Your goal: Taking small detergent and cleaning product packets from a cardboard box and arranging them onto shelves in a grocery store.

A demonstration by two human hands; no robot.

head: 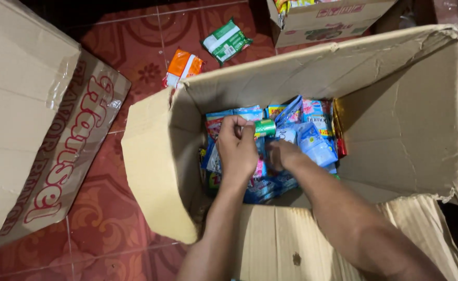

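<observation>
Seen from above, both arms reach into an open cardboard box (156,156) at the frame's centre. The left hand (238,145) pinches a small green packet (264,128) at its fingertips, just right of the knuckles. The right hand (281,154), blurred, presses down among blue sachets (312,140); its grip cannot be told. Two loose packets (185,66) lie on red tiles at upper centre.

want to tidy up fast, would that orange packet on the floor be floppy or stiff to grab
The orange packet probably flexes: it looks like a thin, creased pouch. Likely light for its size, being small and flat. Its glossy film may be a bit slippery on the tile floor.
</observation>
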